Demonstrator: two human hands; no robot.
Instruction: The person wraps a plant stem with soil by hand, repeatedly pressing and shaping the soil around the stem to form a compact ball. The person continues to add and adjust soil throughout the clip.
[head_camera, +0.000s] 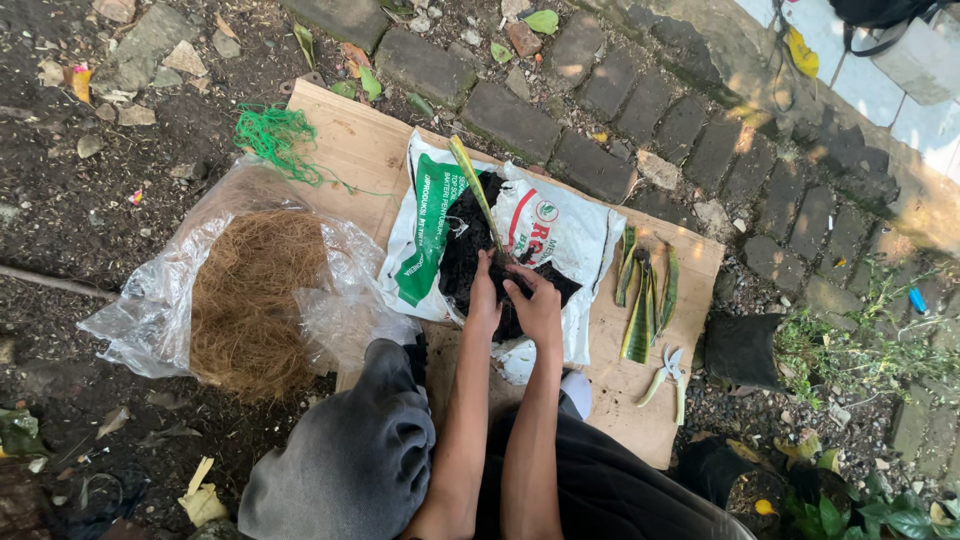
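My left hand (485, 293) and my right hand (537, 300) are pressed side by side into dark soil (462, 240) piled on an opened white and green plastic sack (560, 230). A long yellow-green leaf cutting (473, 182) stands up out of the soil just beyond my fingers. Both hands curl around the soil at the base of the cutting; whether they grip a pot underneath is hidden. The sack lies on a sheet of brown cardboard (360, 150).
A clear plastic bag holding brown coconut fibre (250, 300) lies to the left, with green netting (278, 138) behind it. Several leaf cuttings (645, 295) and pruning shears (672, 378) lie on the cardboard to the right, beside a black grow bag (742, 350). Brick edging (620, 90) runs behind.
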